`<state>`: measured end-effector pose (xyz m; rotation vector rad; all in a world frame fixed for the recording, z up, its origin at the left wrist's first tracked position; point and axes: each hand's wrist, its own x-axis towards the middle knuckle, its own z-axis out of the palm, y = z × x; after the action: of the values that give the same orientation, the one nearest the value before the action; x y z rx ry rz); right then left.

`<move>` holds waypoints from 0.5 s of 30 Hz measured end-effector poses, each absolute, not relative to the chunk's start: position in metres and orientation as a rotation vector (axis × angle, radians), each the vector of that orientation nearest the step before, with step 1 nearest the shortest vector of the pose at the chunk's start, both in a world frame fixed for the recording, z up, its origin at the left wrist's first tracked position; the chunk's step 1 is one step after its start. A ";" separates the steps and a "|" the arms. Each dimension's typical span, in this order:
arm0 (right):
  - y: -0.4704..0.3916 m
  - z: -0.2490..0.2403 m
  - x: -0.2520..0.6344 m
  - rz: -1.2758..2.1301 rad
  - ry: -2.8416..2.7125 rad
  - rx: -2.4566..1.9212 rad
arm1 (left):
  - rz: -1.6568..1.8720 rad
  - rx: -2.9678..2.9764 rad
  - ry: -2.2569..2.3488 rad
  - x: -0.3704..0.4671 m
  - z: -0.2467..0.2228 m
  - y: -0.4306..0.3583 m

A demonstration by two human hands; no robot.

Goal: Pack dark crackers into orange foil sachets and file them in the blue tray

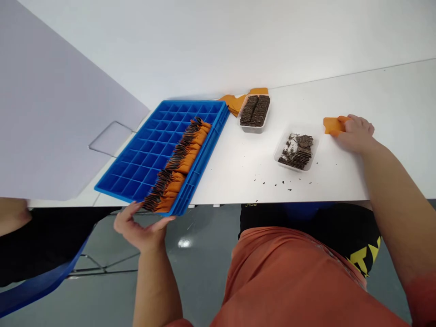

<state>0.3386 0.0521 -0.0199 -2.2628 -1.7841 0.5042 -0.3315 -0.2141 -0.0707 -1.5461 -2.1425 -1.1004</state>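
Note:
My left hand [145, 229] is at the near edge of a blue compartment tray [204, 175]. Its thumb and fingers are spread apart and touch the tray's near end. Beside its fingertips, orange sleeves [189, 156] with dark pieces showing at their ends stand packed in a long row. Over on the right, my right hand [356, 134] has its fingers closed on an orange sleeve [330, 125] at the table surface. Left of that hand is a clear plastic tub [277, 154] holding thin dark brown flakes [301, 156] and loose crumbs.
A second clear tub [254, 129] holds dark slices [255, 110] in two rows. Flat orange sleeves [233, 103] lie behind it. Dark crumbs [275, 184] are scattered on the white table [225, 190]. A white partition [68, 91] stands left, with another person's arm [13, 215] beyond.

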 end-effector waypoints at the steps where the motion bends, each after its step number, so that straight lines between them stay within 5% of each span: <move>1: 0.052 -0.019 0.338 0.503 -1.785 -2.268 | -1.081 -1.553 -2.141 -0.335 -0.070 -0.214; 15: 0.051 -0.019 0.343 0.519 -1.814 -2.257 | -0.892 -1.594 -2.051 -0.339 -0.057 -0.191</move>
<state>0.3430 0.0515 -0.0192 -2.2566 -1.8139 0.5190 -0.3390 -0.1911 -0.0565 -1.5939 -2.0509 -0.8922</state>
